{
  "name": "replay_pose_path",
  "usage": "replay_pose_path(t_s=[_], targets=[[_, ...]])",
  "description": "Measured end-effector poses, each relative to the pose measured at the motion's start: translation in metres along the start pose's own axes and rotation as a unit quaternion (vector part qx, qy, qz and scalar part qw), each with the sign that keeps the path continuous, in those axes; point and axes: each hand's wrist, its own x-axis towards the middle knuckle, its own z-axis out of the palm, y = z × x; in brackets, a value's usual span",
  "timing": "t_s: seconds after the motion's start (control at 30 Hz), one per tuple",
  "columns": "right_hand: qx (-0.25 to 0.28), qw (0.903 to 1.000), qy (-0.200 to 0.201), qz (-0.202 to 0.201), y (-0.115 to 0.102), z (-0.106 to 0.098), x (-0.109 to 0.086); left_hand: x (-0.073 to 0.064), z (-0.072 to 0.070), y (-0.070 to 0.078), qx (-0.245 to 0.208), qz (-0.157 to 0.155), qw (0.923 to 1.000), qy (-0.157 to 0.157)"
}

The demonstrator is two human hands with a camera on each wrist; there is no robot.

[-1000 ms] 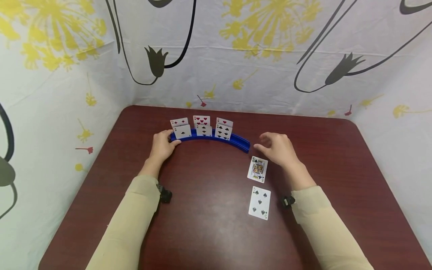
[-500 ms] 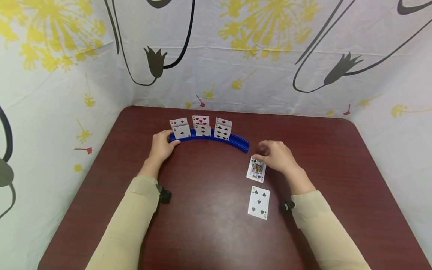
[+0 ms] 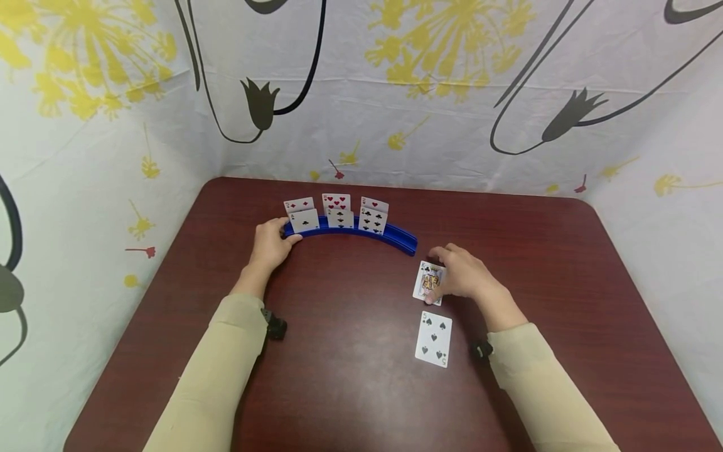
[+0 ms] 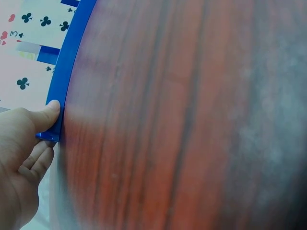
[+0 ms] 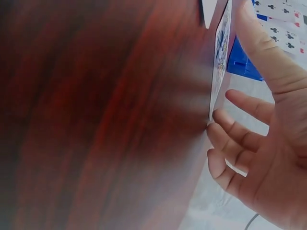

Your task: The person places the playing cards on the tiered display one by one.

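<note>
My left hand [image 3: 268,246] grips the left end of a curved blue card holder [image 3: 401,238], thumb on its front, as the left wrist view shows. Three pairs of playing cards [image 3: 373,221] stand in the holder, black clubs in front of red cards. My right hand [image 3: 464,274] is over a king of clubs [image 3: 428,279] that lies face up on the table. The thumb overlaps the card's near end while the fingertips reach its far and right edges. In the right wrist view those fingers [image 5: 240,134] are spread and loosely bent beside the card.
A five of spades [image 3: 433,339] lies face up just nearer than the king. The right end of the holder bears no cards. All this is on a dark red-brown table [image 3: 350,389], with patterned white cloth [image 3: 350,113] behind it and at both sides.
My right hand has come nearer from beside the holder's right end, and its thumb has moved down over the king of clubs. My left hand has stayed on the holder.
</note>
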Motion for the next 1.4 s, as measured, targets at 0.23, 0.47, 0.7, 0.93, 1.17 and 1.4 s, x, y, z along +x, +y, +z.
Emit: replay_pose_path(t_s=[0.23,0.47,0.7,0.93,1.17,1.4], targets=[[-0.010,0.9999,-0.005,-0.006,0.000,-0.001,-0.001,0.001,0.002,-0.001,0.002,0.003,1.0000,0.002],[-0.002,1.0000,0.002,0.006,0.003,0.001,0.000,0.001,0.002,-0.001,0.002,0.008,1.0000,0.003],[0.042,0.9990,0.014,-0.001,0.005,0.000,0.000,0.001,0.002,0.000,0.006,0.006,1.0000,0.002],[0.082,0.9920,0.071,-0.065,0.009,-0.004,0.003,0.001,0.001,-0.001,-0.001,0.007,1.0000,-0.001],[0.103,0.9812,0.138,-0.087,0.010,-0.013,0.005,0.000,0.001,-0.001,0.002,0.005,1.0000,0.003],[0.117,0.9739,0.170,-0.095,0.007,-0.024,0.007,0.000,0.000,-0.001,0.003,0.004,1.0000,0.001]])
